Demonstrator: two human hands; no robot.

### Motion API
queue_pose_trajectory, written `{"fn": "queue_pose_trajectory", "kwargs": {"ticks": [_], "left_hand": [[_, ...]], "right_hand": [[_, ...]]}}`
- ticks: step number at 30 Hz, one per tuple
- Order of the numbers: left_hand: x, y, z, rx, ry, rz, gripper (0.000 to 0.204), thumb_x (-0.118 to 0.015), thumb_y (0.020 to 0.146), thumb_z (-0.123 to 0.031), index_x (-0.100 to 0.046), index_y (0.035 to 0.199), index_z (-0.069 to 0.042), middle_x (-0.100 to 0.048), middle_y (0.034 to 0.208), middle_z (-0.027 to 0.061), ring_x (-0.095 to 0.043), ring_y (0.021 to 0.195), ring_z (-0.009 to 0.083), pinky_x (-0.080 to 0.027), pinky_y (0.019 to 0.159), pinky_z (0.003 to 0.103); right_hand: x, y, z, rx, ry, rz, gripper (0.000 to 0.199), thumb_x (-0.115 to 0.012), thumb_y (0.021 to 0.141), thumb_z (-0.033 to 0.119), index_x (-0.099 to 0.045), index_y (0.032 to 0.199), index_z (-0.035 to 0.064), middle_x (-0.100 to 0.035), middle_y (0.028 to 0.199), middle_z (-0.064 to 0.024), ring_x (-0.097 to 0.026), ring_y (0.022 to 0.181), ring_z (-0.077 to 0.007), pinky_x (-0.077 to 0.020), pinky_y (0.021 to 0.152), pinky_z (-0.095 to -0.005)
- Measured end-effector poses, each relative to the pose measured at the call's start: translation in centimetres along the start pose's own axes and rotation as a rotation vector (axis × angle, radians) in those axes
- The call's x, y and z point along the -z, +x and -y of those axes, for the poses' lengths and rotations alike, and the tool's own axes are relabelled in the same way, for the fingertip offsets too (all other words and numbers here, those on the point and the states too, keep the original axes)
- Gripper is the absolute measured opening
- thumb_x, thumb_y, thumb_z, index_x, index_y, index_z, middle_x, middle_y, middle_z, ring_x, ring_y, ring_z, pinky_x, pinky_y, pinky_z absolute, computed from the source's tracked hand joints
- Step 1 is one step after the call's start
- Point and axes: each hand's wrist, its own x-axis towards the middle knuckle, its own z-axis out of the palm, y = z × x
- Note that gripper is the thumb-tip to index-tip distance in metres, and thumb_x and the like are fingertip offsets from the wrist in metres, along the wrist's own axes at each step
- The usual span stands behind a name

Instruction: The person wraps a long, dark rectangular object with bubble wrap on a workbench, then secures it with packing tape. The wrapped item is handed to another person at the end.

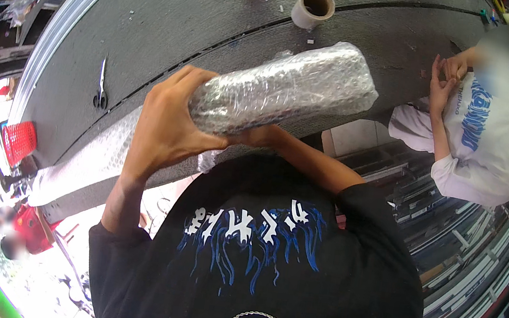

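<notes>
Bubble-wrapped bundle (286, 86) in a two-handed hold above the near edge of the dark, ribbed surface (175, 26). The principal risk, in judgement, is a slip: the film is glossy and the bundle long, so a slackened grip at its left end could let the far right end dip and strike the surface or fall past the near edge. A second risk is unwrapping, since no fastening band can be made out on the visible faces and a loose edge of film might spring open. The loose bubble-wrap sheet (92, 144), spread along the near edge towards the near left corner, could be snagged by the left forearm if it swung low.

The bundle extends rightward and away from the left hand (173, 119), which is clamped around its left end, fingers over the top and thumb along the near side. The right hand (256, 135) lies beneath the bundle's near side, close to the left thumb; being largely hidden, it probably supports from below, but its grip cannot be told. Scissors (103, 84) lie well left of the bundle; two pale rolls (313, 9) stand beyond it.
</notes>
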Motion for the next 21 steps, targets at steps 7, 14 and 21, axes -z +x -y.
{"fn": "queue_pose_trajectory", "kwargs": {"ticks": [7, 14, 21], "left_hand": [[0.4, -0.3, 1.2, -0.088, 0.146, -0.039, 0.095, -0.047, 0.096, -0.085, -0.062, 0.141, -0.003, -0.050, 0.157, 0.0252, -0.046, 0.149, 0.0465, -0.042, 0.119, 0.057], [4.6, 2.0, 7.1, 0.043, -0.312, 0.497, 0.116, -0.041, 0.091, -0.095, -0.042, 0.164, -0.006, -0.043, 0.166, 0.0300, -0.045, 0.151, 0.0502, -0.036, 0.124, 0.063], [2.4, 3.4, 11.5, 0.205, -0.693, 0.804, 0.162, -0.091, 0.056, -0.085, -0.016, 0.174, -0.003, -0.030, 0.172, 0.0314, -0.033, 0.160, 0.0460, -0.031, 0.130, 0.056]], "right_hand": [[-2.7, -0.8, -1.6, 0.008, 0.838, 0.020, 0.062, -0.079, 0.102, 0.027, -0.052, 0.153, 0.0062, -0.063, 0.143, -0.0123, -0.065, 0.127, -0.0245, -0.0555, 0.107, -0.0452], [-3.0, -0.2, -1.9, 0.031, 0.807, 0.016, 0.067, -0.083, 0.093, 0.016, -0.053, 0.153, 0.0080, -0.063, 0.142, -0.0103, -0.060, 0.133, -0.0228, -0.0512, 0.112, -0.0444], [-2.1, 0.8, 2.6, -0.041, 0.493, -0.103, 0.103, -0.097, 0.080, 0.027, -0.040, 0.164, 0.0066, -0.058, 0.151, -0.0090, -0.056, 0.139, -0.0245, -0.0472, 0.119, -0.0447]]}}
